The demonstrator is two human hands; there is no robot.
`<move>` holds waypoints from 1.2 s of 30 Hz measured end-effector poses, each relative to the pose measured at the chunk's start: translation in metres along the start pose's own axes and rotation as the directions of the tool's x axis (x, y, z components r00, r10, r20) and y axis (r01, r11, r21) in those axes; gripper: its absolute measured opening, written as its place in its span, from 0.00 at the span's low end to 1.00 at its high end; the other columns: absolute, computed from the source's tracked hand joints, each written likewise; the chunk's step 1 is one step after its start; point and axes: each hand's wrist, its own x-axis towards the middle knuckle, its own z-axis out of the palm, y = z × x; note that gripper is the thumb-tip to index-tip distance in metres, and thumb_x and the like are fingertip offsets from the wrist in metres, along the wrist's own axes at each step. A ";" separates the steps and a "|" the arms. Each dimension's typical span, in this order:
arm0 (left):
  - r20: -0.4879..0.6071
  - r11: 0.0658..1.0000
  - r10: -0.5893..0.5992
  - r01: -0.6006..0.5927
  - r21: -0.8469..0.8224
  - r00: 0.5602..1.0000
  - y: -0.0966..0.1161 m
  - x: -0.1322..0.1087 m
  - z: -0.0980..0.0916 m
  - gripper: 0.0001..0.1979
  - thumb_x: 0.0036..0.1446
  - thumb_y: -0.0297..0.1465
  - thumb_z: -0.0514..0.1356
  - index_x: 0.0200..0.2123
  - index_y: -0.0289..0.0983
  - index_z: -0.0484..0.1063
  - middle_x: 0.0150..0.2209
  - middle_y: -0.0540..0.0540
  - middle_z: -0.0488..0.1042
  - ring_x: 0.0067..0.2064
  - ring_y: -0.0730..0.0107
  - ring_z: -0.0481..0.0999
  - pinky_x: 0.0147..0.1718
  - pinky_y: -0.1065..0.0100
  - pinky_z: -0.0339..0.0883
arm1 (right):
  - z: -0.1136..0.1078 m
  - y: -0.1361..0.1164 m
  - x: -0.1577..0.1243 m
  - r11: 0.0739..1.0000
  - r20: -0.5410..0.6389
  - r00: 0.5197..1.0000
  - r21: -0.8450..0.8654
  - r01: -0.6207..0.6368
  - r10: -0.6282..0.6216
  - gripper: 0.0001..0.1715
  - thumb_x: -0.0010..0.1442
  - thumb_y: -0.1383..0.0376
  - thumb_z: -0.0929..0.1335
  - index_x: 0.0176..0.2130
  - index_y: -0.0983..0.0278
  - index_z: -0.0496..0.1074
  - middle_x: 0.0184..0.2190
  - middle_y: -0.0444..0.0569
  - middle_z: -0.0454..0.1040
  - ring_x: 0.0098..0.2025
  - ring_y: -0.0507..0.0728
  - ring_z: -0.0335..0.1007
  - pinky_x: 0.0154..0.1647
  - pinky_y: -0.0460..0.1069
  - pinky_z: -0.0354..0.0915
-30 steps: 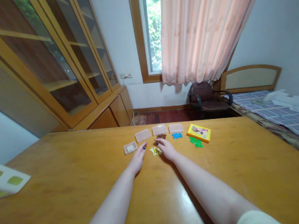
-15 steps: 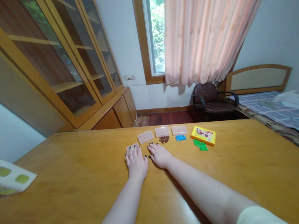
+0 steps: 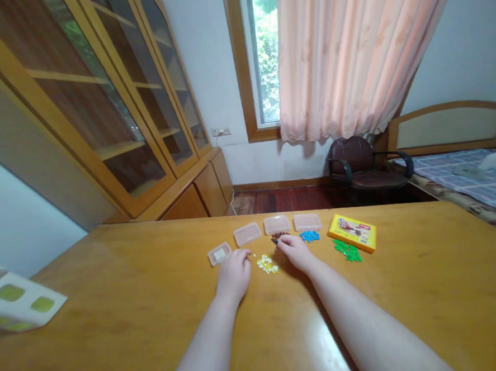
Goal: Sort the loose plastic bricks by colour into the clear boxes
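A small pile of white and yellow building bricks (image 3: pixel 267 264) lies on the table between my hands. My left hand (image 3: pixel 234 273) rests beside it, closed with the fingers curled down; whether it holds anything is hidden. One tiny pale piece (image 3: pixel 254 255) sits just off its fingertips. At the pile's far right side, my right hand (image 3: pixel 294 252) is closed, fingertips together, in front of the brown bricks (image 3: pixel 281 235), partly covering them; what it pinches does not show. A small clear tray (image 3: pixel 219 254) with something whitish inside stands behind my left hand.
Three clear trays stand in a row behind the piles: left (image 3: pixel 247 233), middle (image 3: pixel 276 224), right (image 3: pixel 307 222). Blue bricks (image 3: pixel 309 236) and green bricks (image 3: pixel 348 250) lie to the right, near a yellow box (image 3: pixel 352 232). A white cut-out carton (image 3: pixel 23 297) is at far left.
Both hands lay flat with fingers spread; now their fingers are drawn in. My right hand moved right, uncovering the white and yellow bricks. My left hand came back, baring the small tray. The view shifted slightly.
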 end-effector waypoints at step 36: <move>0.147 0.978 0.054 -0.082 0.192 0.988 0.007 -0.008 0.011 0.24 0.57 0.26 0.48 0.58 0.37 0.63 0.56 0.40 0.68 0.57 0.58 0.64 0.56 0.57 0.57 | 0.014 -0.020 -0.008 0.859 0.135 0.986 -0.512 -0.016 0.099 0.19 0.56 0.67 0.60 0.42 0.59 0.76 0.41 0.47 0.78 0.44 0.56 0.72 0.43 0.47 0.62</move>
